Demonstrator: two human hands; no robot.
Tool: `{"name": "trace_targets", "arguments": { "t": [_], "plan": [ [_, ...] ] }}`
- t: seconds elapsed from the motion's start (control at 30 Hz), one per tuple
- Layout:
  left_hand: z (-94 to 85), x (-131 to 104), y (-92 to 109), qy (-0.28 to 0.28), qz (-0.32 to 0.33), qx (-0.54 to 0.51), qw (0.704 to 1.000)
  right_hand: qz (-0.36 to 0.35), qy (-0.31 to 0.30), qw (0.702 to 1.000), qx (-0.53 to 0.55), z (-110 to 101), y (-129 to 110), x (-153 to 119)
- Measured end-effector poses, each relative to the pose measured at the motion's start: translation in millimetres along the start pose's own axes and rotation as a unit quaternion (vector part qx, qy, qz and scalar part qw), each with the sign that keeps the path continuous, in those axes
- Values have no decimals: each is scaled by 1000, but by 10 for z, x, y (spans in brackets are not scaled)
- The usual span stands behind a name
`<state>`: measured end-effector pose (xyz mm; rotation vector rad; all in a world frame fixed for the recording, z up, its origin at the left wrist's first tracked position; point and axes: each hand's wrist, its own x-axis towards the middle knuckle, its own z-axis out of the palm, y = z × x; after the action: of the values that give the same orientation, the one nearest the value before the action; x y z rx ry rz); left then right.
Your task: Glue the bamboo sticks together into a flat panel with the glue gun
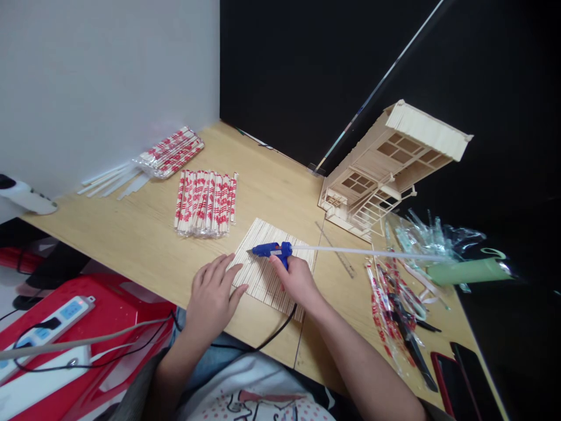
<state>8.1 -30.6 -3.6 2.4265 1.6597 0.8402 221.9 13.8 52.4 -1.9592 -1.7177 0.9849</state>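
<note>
A blue glue gun [272, 250] is held in my right hand [298, 282], its nozzle pointing left, low over a mat of pale wooden sticks [267, 286]. From the back of the gun a long whitish glue stick [350, 251] extends to the right, and a black cord hangs below. My left hand [214, 292] rests at the left edge of the mat with fingers spread, holding nothing. The mat lies flat on the wooden table [170, 263] near its front edge.
Red-patterned chopstick packs [205, 202] lie behind the mat. A wooden model house [372, 169] stands at the back right. Torn wrappers, black tools, a green bottle [468, 271] and phones [456, 380] occupy the right side. Power strips sit on a red stool [118, 304] at left.
</note>
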Motion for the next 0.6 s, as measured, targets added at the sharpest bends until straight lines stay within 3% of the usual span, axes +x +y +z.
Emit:
{"name": "trace_targets", "arguments": {
  "t": [0.27,0.6],
  "plan": [
    [8,-4,-7,-3,1,5,1000,34,-6,999,4,-25,48,-50],
    [13,3,-9,8,9,12,1000,37,2,994,105,28,149,-83]
  ]
}}
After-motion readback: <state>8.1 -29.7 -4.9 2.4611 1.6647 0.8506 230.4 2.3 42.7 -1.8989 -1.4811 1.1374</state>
